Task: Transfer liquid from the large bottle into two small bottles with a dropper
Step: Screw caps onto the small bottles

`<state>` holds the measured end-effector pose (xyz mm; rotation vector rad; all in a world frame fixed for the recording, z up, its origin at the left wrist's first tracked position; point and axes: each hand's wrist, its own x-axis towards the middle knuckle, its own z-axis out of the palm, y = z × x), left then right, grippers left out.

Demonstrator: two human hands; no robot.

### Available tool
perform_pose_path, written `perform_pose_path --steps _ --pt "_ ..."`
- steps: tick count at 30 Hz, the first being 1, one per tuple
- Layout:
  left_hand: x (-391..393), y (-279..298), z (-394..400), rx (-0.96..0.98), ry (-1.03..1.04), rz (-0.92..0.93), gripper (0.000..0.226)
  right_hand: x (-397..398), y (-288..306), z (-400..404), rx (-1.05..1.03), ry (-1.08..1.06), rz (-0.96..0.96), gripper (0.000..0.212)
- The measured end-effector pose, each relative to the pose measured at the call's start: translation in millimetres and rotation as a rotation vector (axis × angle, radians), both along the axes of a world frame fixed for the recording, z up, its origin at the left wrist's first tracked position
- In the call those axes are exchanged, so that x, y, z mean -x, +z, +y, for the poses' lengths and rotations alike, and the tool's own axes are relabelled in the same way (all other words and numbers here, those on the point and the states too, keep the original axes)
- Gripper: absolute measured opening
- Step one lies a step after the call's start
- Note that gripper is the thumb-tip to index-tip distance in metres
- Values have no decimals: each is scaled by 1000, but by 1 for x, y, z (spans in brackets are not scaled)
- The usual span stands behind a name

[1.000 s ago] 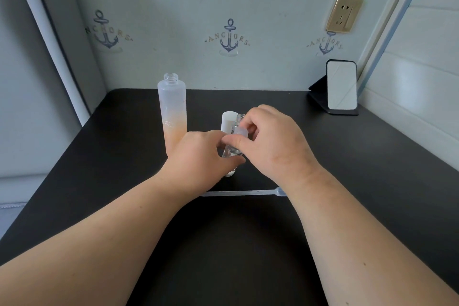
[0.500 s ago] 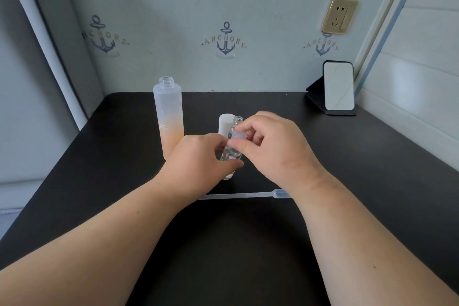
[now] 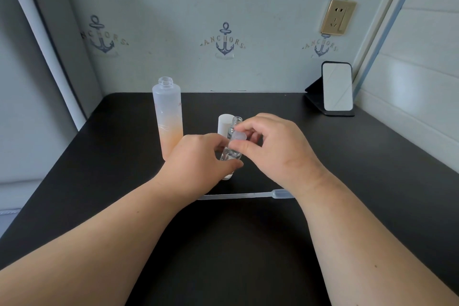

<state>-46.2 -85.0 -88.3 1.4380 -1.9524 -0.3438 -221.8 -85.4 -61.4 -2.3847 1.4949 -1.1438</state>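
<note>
The large frosted bottle point(image 3: 169, 117) stands open at the left with orange liquid in its lower part. My left hand point(image 3: 198, 159) grips a small clear bottle point(image 3: 231, 154) just right of it; the small bottle's open neck pokes up above my fingers. My right hand point(image 3: 278, 149) pinches a small translucent cap point(image 3: 240, 137) beside that neck. A clear base point(image 3: 227, 176) shows under my left fingers; whether it is a second small bottle I cannot tell. The plastic dropper point(image 3: 238, 196) lies flat on the table, its bulb under my right wrist.
A white cap point(image 3: 224, 123) stands behind the small bottle. The black table point(image 3: 223, 243) meets walls at the back and on both sides. A small mirror on a black stand point(image 3: 336, 89) sits in the back right corner.
Both hands stay at the small bottle. The cap in my right hand sits slightly lower against the neck than before. The view has shifted a little.
</note>
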Motion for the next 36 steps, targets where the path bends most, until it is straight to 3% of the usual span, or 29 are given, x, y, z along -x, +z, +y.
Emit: perform_pose_path --steps 5,8,11,15,19,22,29,36 --pt "0 -2 -1 10 6 -4 27 2 -3 3 -3 84 17 26" --pt "1 -2 -1 4 7 -5 22 -1 -2 0 -44 15 -29 13" --pt "2 -1 0 1 2 -11 19 0 -5 -3 -84 -80 -42 25" --pt "2 -2 -1 8 0 -2 20 4 -6 1 -120 30 -9 28" --pt "2 -3 0 16 1 -12 22 2 -6 -1 -119 -4 -54 13" --pt "3 -1 0 13 11 -12 17 0 -9 -4 -135 -58 -102 24" --pt "3 -3 0 -8 10 -2 31 3 -8 0 -152 23 -69 18" --pt "3 -3 1 -1 6 0 31 3 -8 -2 -174 21 -92 17"
